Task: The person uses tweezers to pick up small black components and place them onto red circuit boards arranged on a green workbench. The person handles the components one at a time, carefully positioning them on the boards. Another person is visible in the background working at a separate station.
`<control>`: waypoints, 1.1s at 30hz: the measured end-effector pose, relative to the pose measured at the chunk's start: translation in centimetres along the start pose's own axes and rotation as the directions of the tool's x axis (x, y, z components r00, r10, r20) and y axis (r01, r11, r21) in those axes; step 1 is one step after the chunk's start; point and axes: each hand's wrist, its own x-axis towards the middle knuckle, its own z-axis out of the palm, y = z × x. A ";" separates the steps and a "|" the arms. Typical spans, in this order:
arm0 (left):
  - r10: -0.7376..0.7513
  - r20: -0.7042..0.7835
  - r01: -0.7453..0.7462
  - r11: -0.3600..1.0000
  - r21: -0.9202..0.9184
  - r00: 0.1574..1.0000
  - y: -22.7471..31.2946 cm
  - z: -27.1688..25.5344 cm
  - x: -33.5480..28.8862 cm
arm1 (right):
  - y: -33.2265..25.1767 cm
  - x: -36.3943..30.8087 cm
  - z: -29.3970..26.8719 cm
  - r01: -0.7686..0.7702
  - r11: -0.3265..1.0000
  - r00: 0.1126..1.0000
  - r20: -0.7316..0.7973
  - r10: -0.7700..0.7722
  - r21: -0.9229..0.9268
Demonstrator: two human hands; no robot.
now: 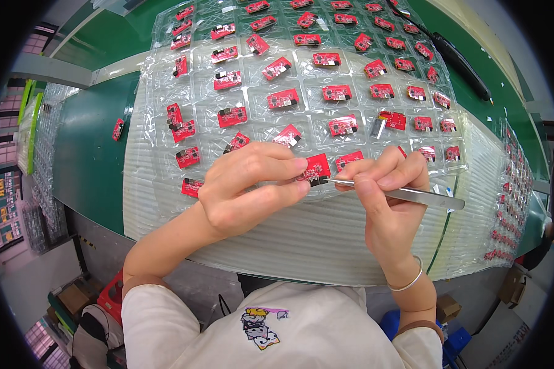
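Note:
Between the thumb and fingers of my left hand [252, 184] is a small red circuit board [317, 167], gripped by its left edge above the near side of a clear plastic tray [160, 92]. A pair of metal tweezers [412, 195] is pinched in my right hand [391, 190]. The tweezers' tip touches, or nearly touches, the black connector at the board's lower edge; I cannot tell which. Many more red boards lie in the tray's pockets around and beyond my hands. One of these, a red board [393, 120] to the right, has a silvery flat piece beside it.
A black pen-shaped tool [461, 66] with a cord lies at the far right. Another clear tray [505, 209] of red boards sits at the right edge. One loose red board [118, 129] rests on the green tabletop [89, 166]. Ribbed pale foam sheeting [252, 246] lies under the large tray.

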 end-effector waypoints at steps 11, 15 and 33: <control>0.020 -0.074 -0.017 0.999 0.044 0.997 -0.1 0.4 0.2 | 0.1 -0.1 0.1 0.043 0.994 0.999 0.017 -0.042 -0.101; -0.015 -0.082 0.016 1.000 0.012 0.997 -0.1 0.6 0.1 | 0.1 -0.2 0.2 0.047 0.992 0.999 0.005 -0.047 -0.118; -0.310 0.001 0.309 0.948 -0.072 0.951 0.8 0.6 0.6 | -0.1 0.3 -0.3 0.043 0.998 0.994 -0.099 -0.048 -0.049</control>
